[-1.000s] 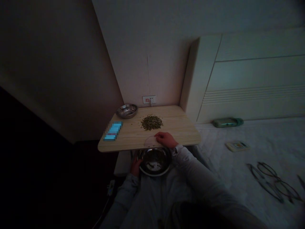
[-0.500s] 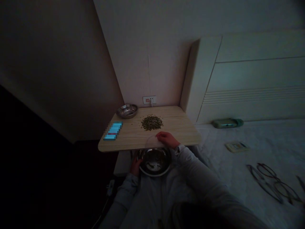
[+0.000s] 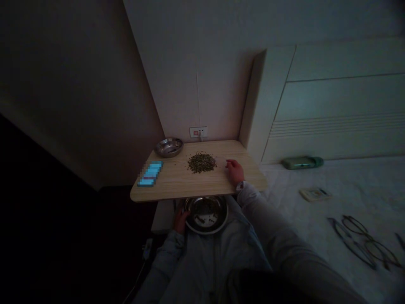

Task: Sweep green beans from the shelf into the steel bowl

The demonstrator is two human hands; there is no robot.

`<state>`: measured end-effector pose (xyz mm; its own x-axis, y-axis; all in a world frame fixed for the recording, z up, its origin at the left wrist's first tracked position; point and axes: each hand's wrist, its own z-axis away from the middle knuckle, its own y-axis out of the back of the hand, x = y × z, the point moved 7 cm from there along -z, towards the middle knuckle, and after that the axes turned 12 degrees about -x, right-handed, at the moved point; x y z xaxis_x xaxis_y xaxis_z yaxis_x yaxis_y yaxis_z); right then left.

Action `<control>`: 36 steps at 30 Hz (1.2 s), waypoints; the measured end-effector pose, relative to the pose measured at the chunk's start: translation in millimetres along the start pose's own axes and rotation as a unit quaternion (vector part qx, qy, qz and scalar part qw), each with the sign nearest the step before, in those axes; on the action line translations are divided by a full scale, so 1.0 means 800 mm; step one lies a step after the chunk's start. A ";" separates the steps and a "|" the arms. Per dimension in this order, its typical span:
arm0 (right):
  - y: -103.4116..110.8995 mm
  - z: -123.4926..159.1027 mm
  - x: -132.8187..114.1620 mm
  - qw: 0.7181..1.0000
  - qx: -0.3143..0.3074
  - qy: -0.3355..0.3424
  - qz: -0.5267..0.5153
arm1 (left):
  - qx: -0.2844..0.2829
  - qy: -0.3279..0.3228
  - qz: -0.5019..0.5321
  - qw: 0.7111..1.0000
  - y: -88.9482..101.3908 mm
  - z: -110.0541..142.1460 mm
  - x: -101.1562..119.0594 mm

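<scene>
A pile of small dark-green grains (image 3: 201, 162) lies on a small wooden table (image 3: 190, 184). My right hand (image 3: 234, 171) rests on the table just right of the pile, with its fingertips on a thin pale piece (image 3: 220, 160) that is too dim to identify. Below the table's front edge, my left hand (image 3: 180, 221) grips the left rim of a steel bowl (image 3: 222, 216). The bowl sits over my lap and has a few bits inside.
A second steel bowl (image 3: 168, 147) stands at the table's back left and a lit phone (image 3: 150, 173) lies on its left side. A wall socket (image 3: 198, 132) is behind. On the bed (image 3: 316, 228) to the right lie a green case (image 3: 302, 162), a remote (image 3: 314, 194) and glasses (image 3: 363, 240).
My right hand has moved with the pale piece from the table's front edge, above the bowl, back and right to beside the grain pile. The left hand and the bowl stay put.
</scene>
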<state>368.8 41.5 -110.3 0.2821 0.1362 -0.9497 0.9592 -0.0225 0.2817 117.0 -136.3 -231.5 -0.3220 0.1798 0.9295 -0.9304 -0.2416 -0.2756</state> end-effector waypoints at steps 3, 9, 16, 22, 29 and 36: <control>-0.005 0.006 -0.005 0.999 -0.011 0.011 0.052 | -0.007 0.010 -0.005 1.000 0.001 0.000 0.002; 0.022 0.007 0.004 0.996 0.046 -0.019 0.075 | -0.007 0.011 0.005 1.000 -0.002 0.005 0.006; 0.021 0.010 0.001 0.991 -0.014 -0.020 0.132 | -0.008 0.002 -0.012 1.000 -0.003 0.003 0.008; 0.013 0.012 -0.001 0.984 -0.029 -0.012 0.174 | 0.014 -0.002 -0.047 0.999 -0.004 0.005 0.012; 0.007 0.012 0.001 0.983 -0.067 -0.005 0.168 | 0.014 0.007 -0.035 0.999 -0.004 0.003 0.009; 0.008 0.017 -0.002 0.985 -0.069 -0.018 0.160 | 0.022 0.020 -0.005 1.000 -0.007 0.009 0.010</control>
<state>374.3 27.5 -108.6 0.5722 0.1091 -0.8128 0.8103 0.0771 0.5808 120.7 -140.4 -221.1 -0.3199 0.2198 0.9216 -0.9255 -0.2806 -0.2544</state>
